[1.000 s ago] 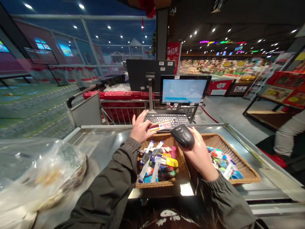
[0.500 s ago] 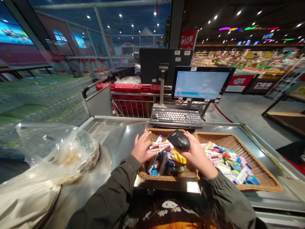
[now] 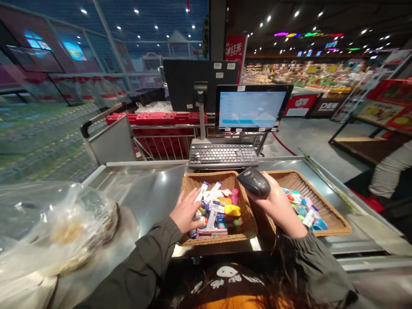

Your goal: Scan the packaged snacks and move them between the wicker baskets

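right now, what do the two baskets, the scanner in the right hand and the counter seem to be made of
Left basket and right basket: matte brown wicker look, going by the visible weave; natural or plastic strands, I can't tell. Scanner: probably hard plastic, black and smooth, with soft highlights. Counter: likely metal, perhaps stainless steel, given its grey sheen and bright reflections.

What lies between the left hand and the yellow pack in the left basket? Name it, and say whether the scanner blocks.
A long white pack lies between the left hand and the yellow pack, among other small items in the left basket. The scanner, in the right hand, is to the right, not between them.
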`<action>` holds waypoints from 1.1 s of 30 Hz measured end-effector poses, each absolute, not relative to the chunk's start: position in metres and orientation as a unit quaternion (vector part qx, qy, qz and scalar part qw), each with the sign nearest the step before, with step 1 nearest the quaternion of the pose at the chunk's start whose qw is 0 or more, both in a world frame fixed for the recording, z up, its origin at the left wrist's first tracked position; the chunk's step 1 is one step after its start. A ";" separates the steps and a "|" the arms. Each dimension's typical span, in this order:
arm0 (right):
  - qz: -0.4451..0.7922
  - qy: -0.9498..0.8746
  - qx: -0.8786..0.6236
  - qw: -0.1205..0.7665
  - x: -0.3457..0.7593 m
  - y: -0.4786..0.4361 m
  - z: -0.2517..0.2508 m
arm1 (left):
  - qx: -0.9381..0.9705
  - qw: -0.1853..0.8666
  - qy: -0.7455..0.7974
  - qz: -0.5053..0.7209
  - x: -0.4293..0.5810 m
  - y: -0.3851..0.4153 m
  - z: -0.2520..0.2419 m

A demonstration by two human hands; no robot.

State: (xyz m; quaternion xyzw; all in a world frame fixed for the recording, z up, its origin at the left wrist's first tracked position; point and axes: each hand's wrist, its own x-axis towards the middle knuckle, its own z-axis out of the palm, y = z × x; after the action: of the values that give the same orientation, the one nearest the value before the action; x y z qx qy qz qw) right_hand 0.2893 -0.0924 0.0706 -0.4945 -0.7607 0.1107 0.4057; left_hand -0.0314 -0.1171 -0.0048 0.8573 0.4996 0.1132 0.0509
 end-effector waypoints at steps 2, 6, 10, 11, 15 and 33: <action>0.094 -0.725 -0.538 0.419 0.313 -0.096 0.074 | 0.869 0.040 0.476 0.132 -0.023 -0.111 0.006; 0.029 -0.668 -0.603 0.435 0.362 -0.102 0.071 | 0.897 0.045 0.411 0.154 0.021 -0.088 0.018; 0.004 -0.625 -0.641 0.445 0.401 -0.107 0.062 | 0.922 0.059 0.358 0.136 0.093 -0.058 0.021; 0.006 -0.617 -0.650 0.443 0.409 -0.109 0.060 | 0.928 0.064 0.346 0.123 0.112 -0.050 0.022; 0.010 -0.600 -0.667 0.442 0.435 -0.114 0.057 | 0.942 0.086 0.318 0.067 0.185 -0.025 0.018; 0.032 -0.608 -0.647 0.458 0.496 -0.084 0.060 | 0.921 0.129 0.357 -0.088 0.322 -0.009 -0.058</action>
State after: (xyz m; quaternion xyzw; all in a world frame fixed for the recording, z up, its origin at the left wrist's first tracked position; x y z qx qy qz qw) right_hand 0.4959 -0.0841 0.0602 -0.6471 -0.6084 0.0316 0.4584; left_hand 0.3220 -0.0091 -0.0579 0.9211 0.3567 -0.0881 0.1290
